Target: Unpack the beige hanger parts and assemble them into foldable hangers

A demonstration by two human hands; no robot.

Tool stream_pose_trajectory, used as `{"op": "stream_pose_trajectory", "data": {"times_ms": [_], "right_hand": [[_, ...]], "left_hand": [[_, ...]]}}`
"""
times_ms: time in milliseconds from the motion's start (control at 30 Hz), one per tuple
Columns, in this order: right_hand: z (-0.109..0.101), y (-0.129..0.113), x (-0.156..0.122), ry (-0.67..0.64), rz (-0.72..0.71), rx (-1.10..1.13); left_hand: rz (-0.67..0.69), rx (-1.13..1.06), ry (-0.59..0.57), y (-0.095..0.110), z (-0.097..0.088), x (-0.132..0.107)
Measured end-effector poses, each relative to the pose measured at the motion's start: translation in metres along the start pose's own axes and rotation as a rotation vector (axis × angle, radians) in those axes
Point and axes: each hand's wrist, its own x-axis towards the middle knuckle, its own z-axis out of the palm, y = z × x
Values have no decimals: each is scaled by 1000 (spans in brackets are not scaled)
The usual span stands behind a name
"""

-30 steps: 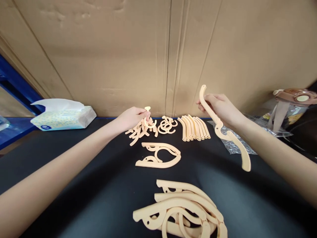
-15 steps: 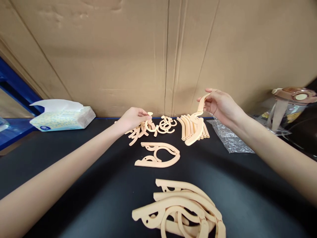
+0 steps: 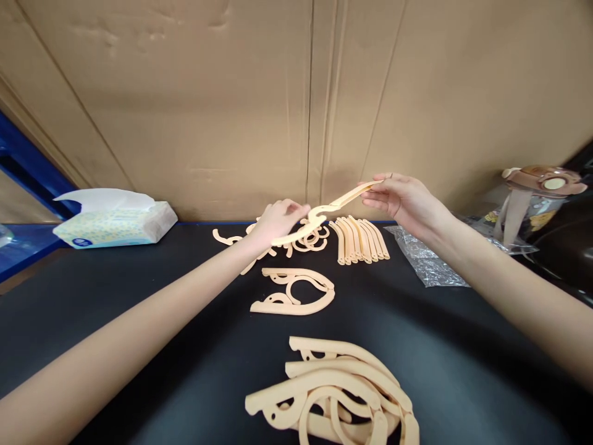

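Note:
My right hand point(image 3: 407, 201) pinches one end of a long cream plastic hanger arm point(image 3: 331, 207), held level above the black table point(image 3: 139, 296). At the arm's other end my left hand point(image 3: 278, 219) has its fingers closed; what they hold is hidden. Under the hands lie small cream hooks point(image 3: 312, 238) and a row of curved cream strips point(image 3: 361, 238). One folded hanger point(image 3: 294, 290) lies flat in the middle. A pile of folded hangers point(image 3: 333, 392) sits nearest me.
A cardboard wall point(image 3: 296, 93) closes off the back. At the left stand a tissue pack point(image 3: 113, 216) and a blue frame point(image 3: 28, 161). A clear plastic bag point(image 3: 428, 259) and a brown-lidded bottle point(image 3: 540, 198) are at the right.
My right hand swung the hanger arm from upright down to level and leftward. My left hand rose from the hook pile and met the arm's end.

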Motion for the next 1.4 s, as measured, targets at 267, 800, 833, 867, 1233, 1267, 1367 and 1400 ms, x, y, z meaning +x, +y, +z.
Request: {"op": "stream_pose_trajectory", "data": {"times_ms": [267, 800, 833, 867, 1233, 1267, 1367, 1400], "right_hand": [[0, 4, -4, -3, -461, -774], [34, 19, -35, -341, -629, -1610], [33, 20, -32, -348, -554, -1516], [30, 21, -27, -341, -473, -1405], [-24, 27, 2, 35, -356, -765], [-26, 29, -2, 49, -392, -769], [-32, 37, -14, 83, -493, -976], [-35, 40, -18, 70, -532, -1084]], "left_hand": [[-190, -673, -459, 27, -18, -11], [-155, -127, -296, 42, 21, -45], [-110, -75, -262, 41, 24, -50], [-36, 1, -220, 40, 25, -54], [77, 638, -16, -12, -38, -12], [70, 650, 5, -18, -40, -9], [108, 701, 86, -28, -41, -12], [144, 721, 99, -28, -41, -15]]}}
